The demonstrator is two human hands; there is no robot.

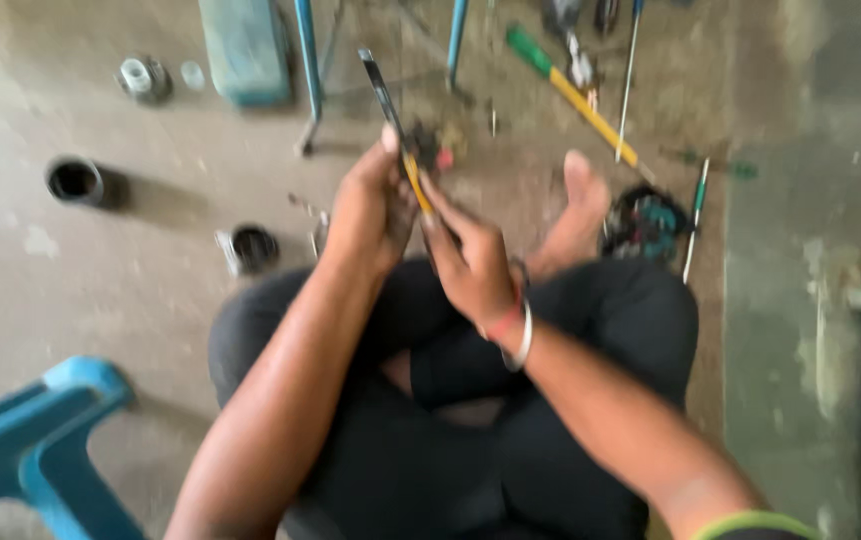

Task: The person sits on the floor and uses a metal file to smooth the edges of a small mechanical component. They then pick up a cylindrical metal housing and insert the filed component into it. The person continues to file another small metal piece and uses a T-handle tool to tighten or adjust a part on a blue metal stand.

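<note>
**Head view: both hands closed on one slim tool**

Head view, looking down, we see a person sitting cross-legged on a concrete floor point(150, 290). The left hand point(370, 205) is curled shut around the tool point(395, 130), a thin dark blade with a yellow grip that sticks up and away from the knees. The right hand point(472, 262) presses against it from the other side, fingers point(447, 205) narrow and laid along the yellow part. Motion blur hides the fingertips, so we cannot tell exactly how each one sits.

The tool is held above the lap, between the hands. On the floor beyond lie a green-and-yellow rod point(575, 95), a dark ring point(74, 180), a cap point(250, 247) and a round dark part point(645, 222) beside the bare foot point(580, 200). A blue stool point(40, 440) stands at lower left.
</note>
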